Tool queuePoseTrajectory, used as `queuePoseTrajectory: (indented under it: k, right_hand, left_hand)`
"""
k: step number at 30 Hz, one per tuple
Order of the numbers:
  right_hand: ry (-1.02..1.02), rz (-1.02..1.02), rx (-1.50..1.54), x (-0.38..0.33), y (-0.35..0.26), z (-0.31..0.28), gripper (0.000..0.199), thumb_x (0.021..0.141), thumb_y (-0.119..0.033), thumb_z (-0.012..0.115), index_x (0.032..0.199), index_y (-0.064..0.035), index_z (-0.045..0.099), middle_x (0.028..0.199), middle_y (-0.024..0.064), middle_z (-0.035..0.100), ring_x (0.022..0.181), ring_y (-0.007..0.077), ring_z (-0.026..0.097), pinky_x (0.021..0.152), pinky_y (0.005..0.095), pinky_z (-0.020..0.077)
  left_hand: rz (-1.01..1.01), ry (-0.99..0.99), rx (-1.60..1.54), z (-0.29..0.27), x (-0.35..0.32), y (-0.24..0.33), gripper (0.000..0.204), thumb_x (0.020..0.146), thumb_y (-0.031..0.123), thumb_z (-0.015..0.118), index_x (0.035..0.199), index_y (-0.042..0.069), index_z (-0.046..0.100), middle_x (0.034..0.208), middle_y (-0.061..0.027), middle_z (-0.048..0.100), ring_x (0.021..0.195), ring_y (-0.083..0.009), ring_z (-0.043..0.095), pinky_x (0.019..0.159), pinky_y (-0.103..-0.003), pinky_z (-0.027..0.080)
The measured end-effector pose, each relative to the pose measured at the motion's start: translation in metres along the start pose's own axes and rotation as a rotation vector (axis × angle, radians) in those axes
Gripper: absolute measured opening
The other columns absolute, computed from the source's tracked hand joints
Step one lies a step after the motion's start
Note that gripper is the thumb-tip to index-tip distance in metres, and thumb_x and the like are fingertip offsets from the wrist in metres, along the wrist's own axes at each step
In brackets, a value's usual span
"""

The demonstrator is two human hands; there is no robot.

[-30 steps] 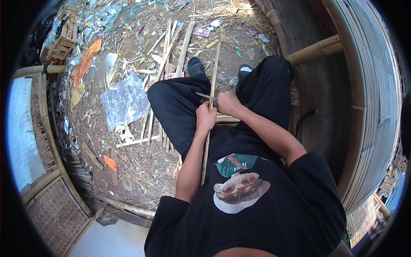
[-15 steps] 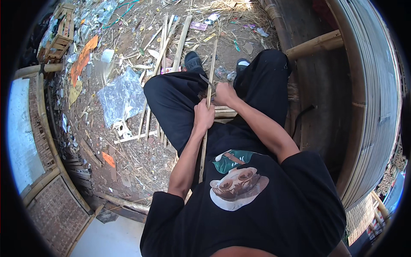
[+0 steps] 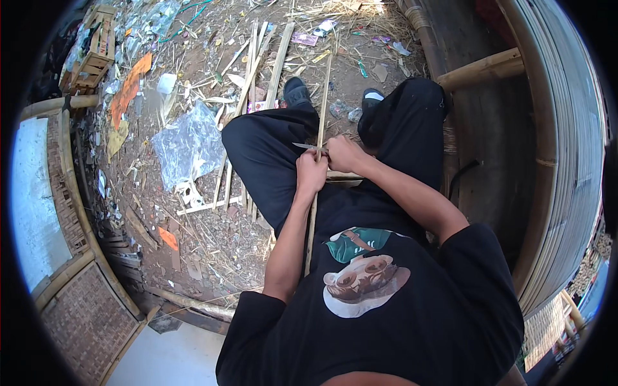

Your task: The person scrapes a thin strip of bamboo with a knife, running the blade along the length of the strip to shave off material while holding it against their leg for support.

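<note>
Between my knees, a long thin bamboo strip [image 3: 325, 96] runs from the ground up past my lap, along my left forearm. My left hand [image 3: 311, 172] is closed around it. Just to the right, my right hand [image 3: 344, 154] is closed on a knife, its handle mostly hidden by the fingers. The knife's blade [image 3: 305, 146] points left and crosses the strip right above my left fist. Whether the edge is cutting into the bamboo is too small to tell.
Several pale bamboo strips [image 3: 279, 61] lie on the ground beyond my left knee. Nearby are a clear plastic sheet [image 3: 190, 148], an orange scrap [image 3: 131, 90] and a wooden crate [image 3: 96, 48]. A bamboo-framed structure [image 3: 544, 161] stands close on my right, woven panels [image 3: 90, 315] on my left.
My right hand and the knife have come down along the strip toward my left hand. The blade now lies flatter, pointing left. The whole view has shifted slightly.
</note>
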State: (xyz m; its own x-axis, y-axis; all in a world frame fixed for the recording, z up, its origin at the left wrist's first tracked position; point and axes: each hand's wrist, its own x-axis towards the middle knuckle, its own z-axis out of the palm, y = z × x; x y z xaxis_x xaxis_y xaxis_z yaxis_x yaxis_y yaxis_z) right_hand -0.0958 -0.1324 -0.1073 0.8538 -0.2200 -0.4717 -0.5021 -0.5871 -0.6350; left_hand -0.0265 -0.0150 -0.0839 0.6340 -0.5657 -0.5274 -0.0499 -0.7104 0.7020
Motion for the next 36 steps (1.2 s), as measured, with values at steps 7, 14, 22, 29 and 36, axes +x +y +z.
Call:
queuePoseTrajectory:
  k: [7, 14, 22, 29, 36]
  right_hand:
    - [0.033, 0.069, -0.014, 0.009, -0.005, 0.005, 0.02, 0.07, -0.011, 0.065, 0.073, 0.0085, 0.064, 0.08, 0.0317, 0.063, 0.081, 0.0438, 0.064, 0.072, 0.0488, 0.0526]
    - [0.04, 0.068, -0.051, 0.022, 0.002, 0.015, 0.019, 0.074, -0.013, 0.064, 0.08, 0.0048, 0.065, 0.084, 0.0279, 0.065, 0.083, 0.0425, 0.065, 0.072, 0.0481, 0.0542]
    - [0.211, 0.204, -0.001, 0.05, 0.016, -0.018, 0.023, 0.068, -0.009, 0.067, 0.086, 0.0042, 0.065, 0.088, 0.0244, 0.066, 0.086, 0.0393, 0.066, 0.074, 0.0466, 0.0544]
    - [0.201, 0.251, 0.018, 0.074, 0.023, -0.017, 0.028, 0.068, -0.012, 0.068, 0.091, 0.0039, 0.065, 0.095, 0.0274, 0.064, 0.094, 0.0413, 0.063, 0.081, 0.047, 0.0524]
    - [0.299, 0.281, -0.029, 0.103, 0.042, -0.058, 0.03, 0.072, -0.012, 0.064, 0.098, 0.0027, 0.064, 0.103, 0.0284, 0.063, 0.1, 0.0406, 0.062, 0.085, 0.0463, 0.0516]
  left_hand:
    - [0.137, 0.075, 0.068, 0.005, 0.006, -0.014, 0.022, 0.079, 0.011, 0.051, 0.09, -0.005, 0.062, 0.074, -0.0224, 0.064, 0.073, -0.0362, 0.064, 0.068, -0.042, 0.048]
    - [0.122, 0.029, 0.081, -0.003, 0.0, -0.002, 0.025, 0.08, 0.007, 0.047, 0.095, -0.009, 0.059, 0.08, -0.03, 0.062, 0.081, -0.045, 0.061, 0.076, -0.049, 0.046]
    - [0.095, 0.05, 0.084, -0.003, -0.004, 0.003, 0.019, 0.082, 0.013, 0.049, 0.085, -0.004, 0.058, 0.066, -0.019, 0.06, 0.063, -0.0296, 0.062, 0.061, -0.039, 0.046]
    - [0.146, 0.074, 0.06, -0.008, -0.014, -0.006, 0.015, 0.082, 0.009, 0.049, 0.083, -0.003, 0.058, 0.06, -0.0137, 0.058, 0.054, -0.023, 0.058, 0.055, -0.036, 0.044]
    - [0.147, 0.056, -0.001, -0.011, -0.022, -0.011, 0.013, 0.082, 0.009, 0.05, 0.082, -0.002, 0.057, 0.058, -0.0094, 0.056, 0.052, -0.0167, 0.055, 0.052, -0.033, 0.042]
